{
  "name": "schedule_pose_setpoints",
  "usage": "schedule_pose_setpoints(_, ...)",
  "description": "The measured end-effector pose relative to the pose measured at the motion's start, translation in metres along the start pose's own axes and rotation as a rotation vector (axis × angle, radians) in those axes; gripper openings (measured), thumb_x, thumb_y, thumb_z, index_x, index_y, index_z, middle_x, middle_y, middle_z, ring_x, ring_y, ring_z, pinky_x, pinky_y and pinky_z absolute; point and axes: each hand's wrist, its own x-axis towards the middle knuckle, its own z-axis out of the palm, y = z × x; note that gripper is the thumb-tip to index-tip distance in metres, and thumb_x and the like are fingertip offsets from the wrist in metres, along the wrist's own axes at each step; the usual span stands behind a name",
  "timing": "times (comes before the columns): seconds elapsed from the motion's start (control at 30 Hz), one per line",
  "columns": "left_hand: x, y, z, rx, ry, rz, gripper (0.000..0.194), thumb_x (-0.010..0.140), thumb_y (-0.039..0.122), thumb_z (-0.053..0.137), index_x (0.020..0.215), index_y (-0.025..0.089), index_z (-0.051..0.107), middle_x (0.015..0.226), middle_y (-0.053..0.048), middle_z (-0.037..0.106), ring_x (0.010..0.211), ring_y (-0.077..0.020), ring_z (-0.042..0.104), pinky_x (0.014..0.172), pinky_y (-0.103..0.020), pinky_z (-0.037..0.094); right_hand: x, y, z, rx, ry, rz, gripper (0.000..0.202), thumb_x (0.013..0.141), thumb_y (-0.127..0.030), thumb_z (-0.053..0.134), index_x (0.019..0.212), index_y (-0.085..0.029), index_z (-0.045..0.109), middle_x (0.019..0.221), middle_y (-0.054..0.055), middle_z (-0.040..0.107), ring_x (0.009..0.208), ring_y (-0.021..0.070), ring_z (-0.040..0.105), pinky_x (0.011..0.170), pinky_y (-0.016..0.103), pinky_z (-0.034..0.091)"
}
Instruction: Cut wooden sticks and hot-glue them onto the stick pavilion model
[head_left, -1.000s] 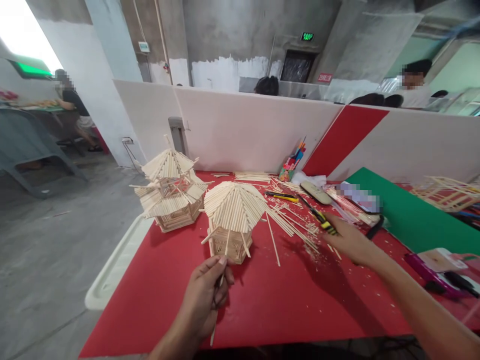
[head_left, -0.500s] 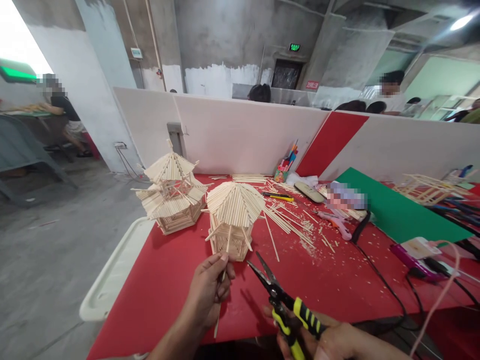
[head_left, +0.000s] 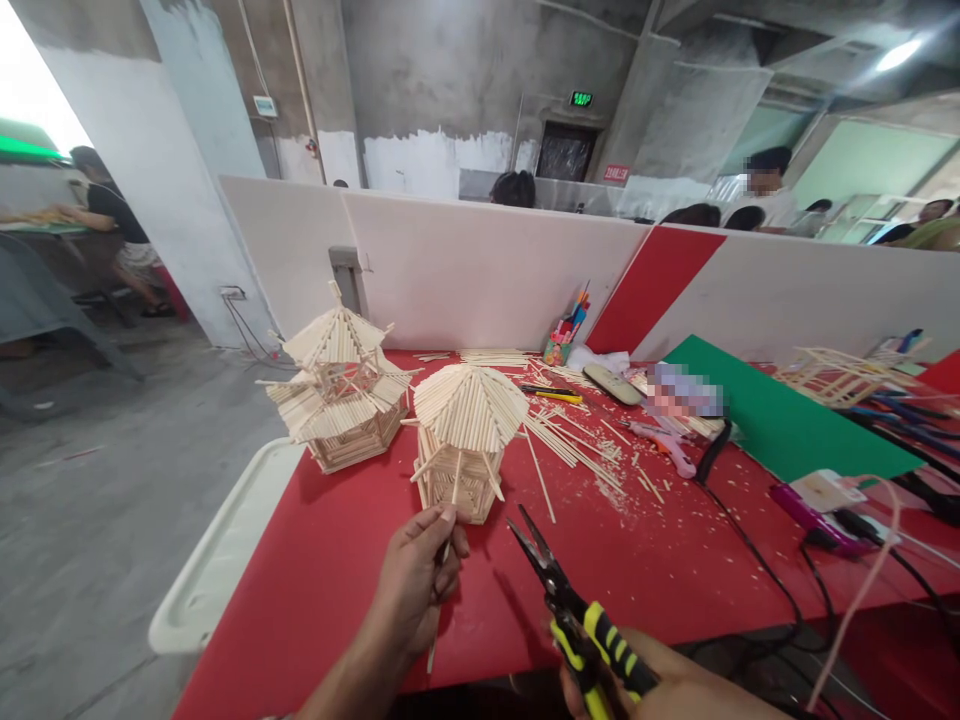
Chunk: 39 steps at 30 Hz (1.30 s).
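Between its thumb and fingers, my left hand point(head_left: 424, 570) pinches a thin wooden stick point(head_left: 433, 645) that hangs down toward the table's front edge. Right at these fingertips stands a small stick-built pavilion point(head_left: 472, 420) with a pointed roof; a strut slants down from it to my thumb. My right hand point(head_left: 600, 680) grips the black-and-yellow handles of long-nose pliers point(head_left: 555, 580). Their jaws are parted, point up and left, and have nothing between them. Behind and to the left is a larger two-tiered stick pavilion point(head_left: 341, 390).
Loose sticks point(head_left: 570, 445) and chips lie right of the small pavilion, with a yellow utility knife point(head_left: 555, 394), a pink glue gun point(head_left: 667, 445) and a pen cup point(head_left: 559, 345). A green board point(head_left: 780, 420) and a purple power strip point(head_left: 817, 520) with cables are farther right. A white partition point(head_left: 450, 270) stands behind.
The pliers have moved slightly right, away from the small pavilion, and their jaws are a little closer together. My left hand keeps its place on the stick.
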Motion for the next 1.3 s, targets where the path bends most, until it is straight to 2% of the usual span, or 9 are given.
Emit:
schedule_pose_setpoints(0.1, 0.000, 0.000, 0.000, -0.002, 0.004, -0.003, 0.027, 0.063, 0.036, 0.071, 0.063, 0.014, 0.056, 0.048, 0.003, 0.056, 0.028, 0.0006, 0.024, 0.033, -0.016, 0.011, 0.003, 0.002, 0.005, 0.057, 0.081, 0.078, 0.050, 0.049, -0.028, 0.069, 0.099, -0.022, 0.062, 0.082, 0.002, 0.063, 0.076, 0.0178, 0.062, 0.075, 0.032, 0.046)
schedule_pose_setpoints(0.2, 0.000, -0.001, 0.000, -0.005, 0.012, -0.015, 0.029, 0.062, 0.037, 0.072, 0.061, 0.014, 0.055, 0.046, 0.004, 0.054, 0.028, 0.0009, 0.023, 0.033, -0.016, 0.010, -0.006, -0.009, 0.018, 0.034, 0.151, 0.004, 0.060, 0.044, -0.015, 0.062, 0.103, -0.024, 0.059, 0.086, 0.000, 0.062, 0.079, 0.0151, 0.061, 0.076, 0.026, 0.042)
schedule_pose_setpoints(0.47, 0.001, -0.003, 0.000, -0.002, 0.021, -0.002, 0.030, 0.063, 0.040, 0.072, 0.062, 0.015, 0.054, 0.045, 0.005, 0.052, 0.028, 0.0004, 0.022, 0.033, -0.017, 0.011, -0.032, -0.055, 0.044, -0.219, 0.128, -0.019, 0.042, 0.042, -0.015, 0.043, 0.082, -0.022, 0.055, 0.073, -0.005, 0.055, 0.067, 0.0093, 0.050, 0.061, 0.020, 0.033)
schedule_pose_setpoints(0.6, 0.002, -0.004, 0.000, 0.005, 0.018, -0.012, 0.032, 0.063, 0.041, 0.072, 0.061, 0.016, 0.053, 0.044, 0.006, 0.051, 0.027, 0.0004, 0.021, 0.032, -0.016, 0.011, -0.035, -0.074, 0.050, -0.286, 0.057, 0.014, 0.053, 0.045, -0.013, 0.046, 0.097, -0.024, 0.053, 0.067, -0.007, 0.051, 0.057, 0.0088, 0.044, 0.054, 0.021, 0.030)
schedule_pose_setpoints(0.7, 0.003, -0.004, 0.000, 0.016, 0.028, -0.006, 0.032, 0.063, 0.041, 0.072, 0.060, 0.016, 0.052, 0.043, 0.006, 0.051, 0.027, 0.0004, 0.021, 0.032, -0.016, 0.011, -0.036, -0.084, 0.057, -0.317, 0.054, -0.021, 0.067, 0.048, -0.012, 0.046, 0.113, -0.026, 0.050, 0.069, -0.007, 0.057, 0.059, 0.0116, 0.048, 0.058, 0.022, 0.035)
schedule_pose_setpoints(0.8, 0.002, -0.005, 0.000, 0.027, 0.032, 0.000, 0.032, 0.064, 0.042, 0.071, 0.060, 0.016, 0.052, 0.043, 0.006, 0.050, 0.027, 0.0005, 0.020, 0.032, -0.017, 0.011, -0.035, -0.088, 0.062, -0.346, 0.136, -0.131, 0.073, 0.046, -0.011, 0.044, 0.118, -0.024, 0.051, 0.087, -0.004, 0.063, 0.081, 0.0169, 0.056, 0.070, 0.023, 0.040)
schedule_pose_setpoints(0.9, 0.002, -0.004, 0.000, 0.033, 0.030, 0.000, 0.030, 0.064, 0.042, 0.070, 0.063, 0.016, 0.055, 0.043, 0.006, 0.050, 0.027, 0.0003, 0.020, 0.032, -0.017, 0.011, -0.033, -0.086, 0.063, -0.377, 0.146, -0.185, 0.078, 0.043, -0.010, 0.042, 0.120, -0.022, 0.051, 0.105, 0.000, 0.063, 0.096, 0.0199, 0.056, 0.079, 0.024, 0.041)
schedule_pose_setpoints(1.13, 0.001, -0.004, 0.001, 0.029, 0.035, 0.008, 0.032, 0.064, 0.043, 0.071, 0.059, 0.016, 0.054, 0.041, 0.007, 0.048, 0.027, 0.0005, 0.019, 0.032, -0.017, 0.010, -0.027, -0.080, 0.056, -0.433, 0.161, -0.153, 0.083, 0.044, -0.010, 0.042, 0.126, -0.021, 0.047, 0.102, 0.002, 0.064, 0.090, 0.0192, 0.059, 0.068, 0.023, 0.042)
schedule_pose_setpoints(1.3, 0.003, -0.004, 0.000, 0.031, 0.030, 0.013, 0.032, 0.063, 0.044, 0.071, 0.063, 0.015, 0.057, 0.042, 0.007, 0.048, 0.027, 0.0005, 0.020, 0.032, -0.016, 0.011, -0.027, -0.082, 0.058, -0.434, 0.158, -0.162, 0.084, 0.043, -0.009, 0.042, 0.127, -0.019, 0.046, 0.107, 0.002, 0.063, 0.093, 0.0188, 0.059, 0.075, 0.024, 0.043)
